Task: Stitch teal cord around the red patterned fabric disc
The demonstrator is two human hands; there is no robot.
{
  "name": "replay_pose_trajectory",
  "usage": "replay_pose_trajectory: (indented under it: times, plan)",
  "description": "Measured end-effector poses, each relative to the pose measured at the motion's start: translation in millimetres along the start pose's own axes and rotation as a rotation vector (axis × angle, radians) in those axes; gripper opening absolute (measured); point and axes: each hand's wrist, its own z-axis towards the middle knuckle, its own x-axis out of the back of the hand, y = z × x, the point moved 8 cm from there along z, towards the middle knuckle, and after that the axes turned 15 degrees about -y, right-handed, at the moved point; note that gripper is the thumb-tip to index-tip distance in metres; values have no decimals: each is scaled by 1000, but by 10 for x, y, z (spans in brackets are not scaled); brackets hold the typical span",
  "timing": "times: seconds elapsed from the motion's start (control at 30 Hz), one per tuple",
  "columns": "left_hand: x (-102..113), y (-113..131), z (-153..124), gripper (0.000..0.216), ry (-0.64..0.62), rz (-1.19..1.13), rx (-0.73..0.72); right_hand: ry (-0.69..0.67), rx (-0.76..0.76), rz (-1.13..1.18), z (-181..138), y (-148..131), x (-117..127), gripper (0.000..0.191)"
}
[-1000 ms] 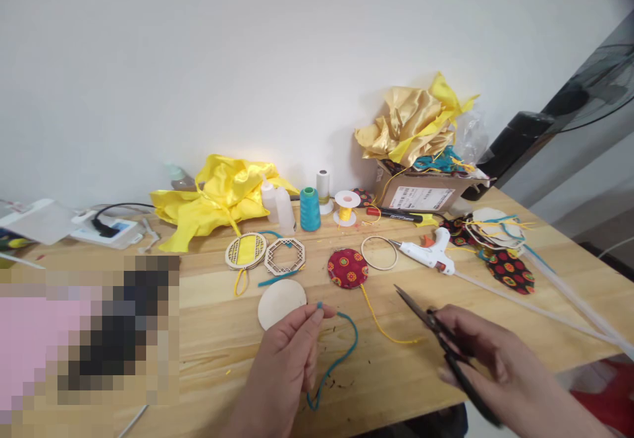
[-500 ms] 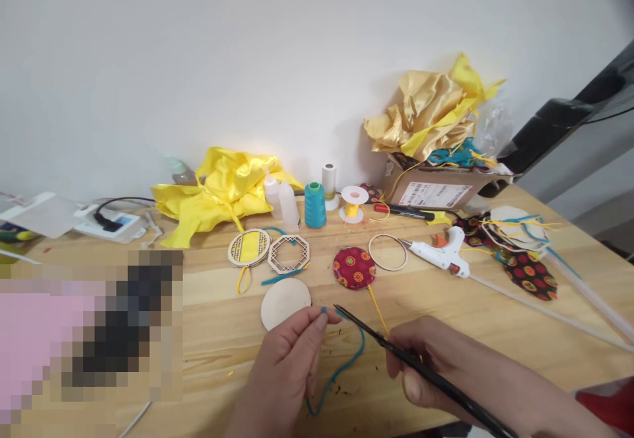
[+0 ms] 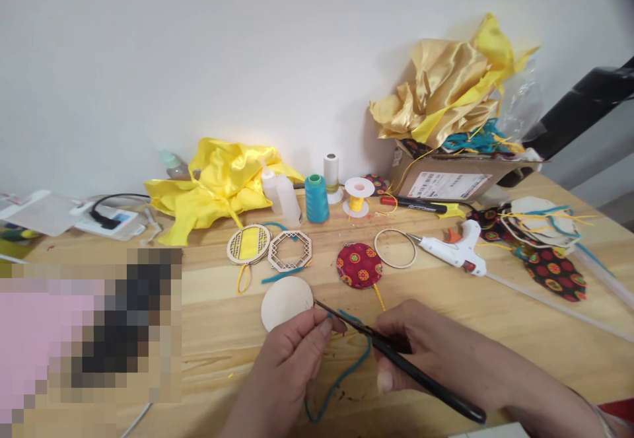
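My left hand [image 3: 294,359] pinches a teal cord [image 3: 341,375] between thumb and fingertips, and the cord loops down to the table on the right. My right hand [image 3: 426,359] grips black-handled scissors [image 3: 426,375], seen nearly edge-on. Their narrow blades point left and lie just over the left fingertips and the cord. Whether the blades touch the cord, I cannot tell. Just beyond my left hand lies a plain round wooden disc [image 3: 286,300]. Further right is a dark red patterned fabric disc [image 3: 359,266] with a yellow cord [image 3: 379,296].
Two wooden lattice pieces, one round [image 3: 235,253] and one octagonal [image 3: 273,253], lie ahead. Behind stand a teal thread cone [image 3: 317,203] and a yellow spool [image 3: 358,205]. At right are a wooden ring [image 3: 377,256], white glue gun [image 3: 446,253] and cardboard box [image 3: 406,177].
The scissors and my right hand have moved left, bringing the blades over my left fingertips. The left hand still pinches the cord. The camera view has shifted slightly.
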Motion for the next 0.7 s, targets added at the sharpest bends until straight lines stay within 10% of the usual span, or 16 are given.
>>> replay_pose_trajectory:
  times: [0.4,0.7]
  plan:
    - [89,-65,-23,28,58,57,1,121,-123,-201,-275,41,41,16]
    - [115,-155,21,53,30,-431,34,558,-551,-589,-1412,1192,612,20]
